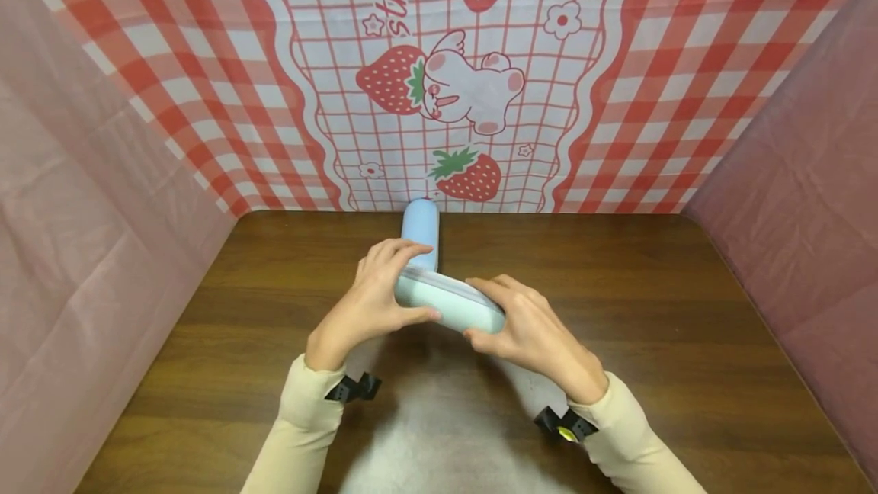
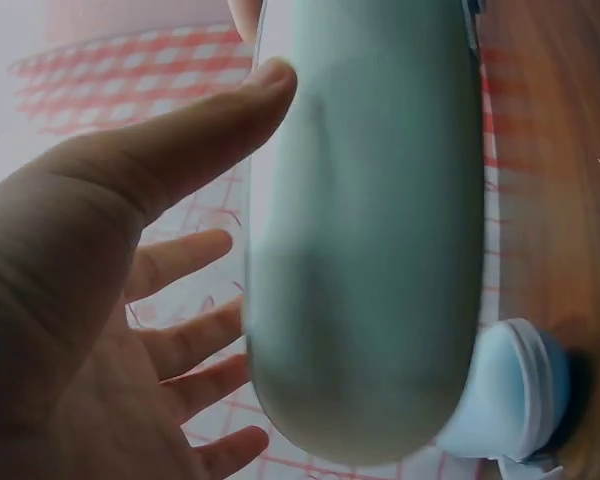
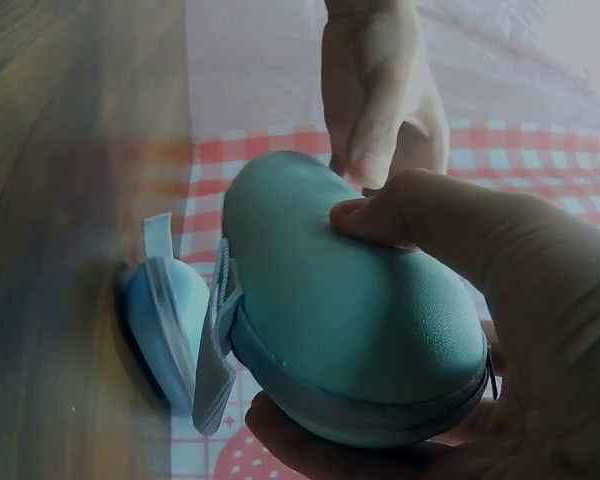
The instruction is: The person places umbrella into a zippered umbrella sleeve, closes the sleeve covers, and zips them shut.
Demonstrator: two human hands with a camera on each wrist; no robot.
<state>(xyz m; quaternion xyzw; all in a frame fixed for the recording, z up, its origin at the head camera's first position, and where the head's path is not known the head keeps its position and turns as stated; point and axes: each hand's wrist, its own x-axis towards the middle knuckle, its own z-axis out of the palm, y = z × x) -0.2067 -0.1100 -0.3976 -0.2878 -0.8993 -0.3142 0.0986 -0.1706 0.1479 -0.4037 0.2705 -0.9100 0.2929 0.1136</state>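
A mint-green zip-up glasses case (image 1: 446,299) is held in the air above the table, tilted down to the right. My left hand (image 1: 366,296) spans its left end, thumb on the near side; in the left wrist view the other fingers (image 2: 195,340) spread loosely behind the case. My right hand (image 1: 535,319) grips the right end, its thumb (image 3: 375,220) on top and fingers underneath in the right wrist view. A grey strap (image 3: 215,370) hangs from the case's side. Behind it, a light-blue case (image 1: 421,223) lies on the table, partly hidden by the left hand and green case.
The brown wooden table (image 1: 274,326) ends at a back wall hung with a red-checked strawberry cloth (image 1: 473,97). Pink fabric (image 1: 89,174) covers the left side, and more pink fabric (image 1: 796,197) the right.
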